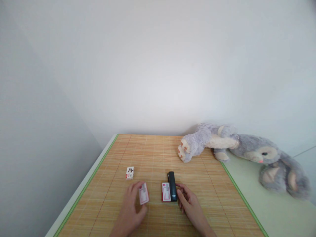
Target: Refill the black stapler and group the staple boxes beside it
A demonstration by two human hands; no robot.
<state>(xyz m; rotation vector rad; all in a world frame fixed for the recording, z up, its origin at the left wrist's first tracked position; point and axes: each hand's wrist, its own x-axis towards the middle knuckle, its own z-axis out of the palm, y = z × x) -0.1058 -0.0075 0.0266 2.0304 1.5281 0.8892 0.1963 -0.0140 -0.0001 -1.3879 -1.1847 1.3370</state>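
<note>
Head view gives me a left hand (131, 204) pinching a red-and-white box (144, 194) between thumb and fingertips above the bamboo mat (153, 154); a loose pinch could drop it. My right hand (189, 201), fingers half curled, meets the black stapler (172, 187) along its right edge; I can't tell if it grips. A careless nudge could shove the second box (166, 192) against its left side. Farther sits a small carton (129, 172); all contents are hidden. Beyond lies a plush rabbit (219, 142).
</note>
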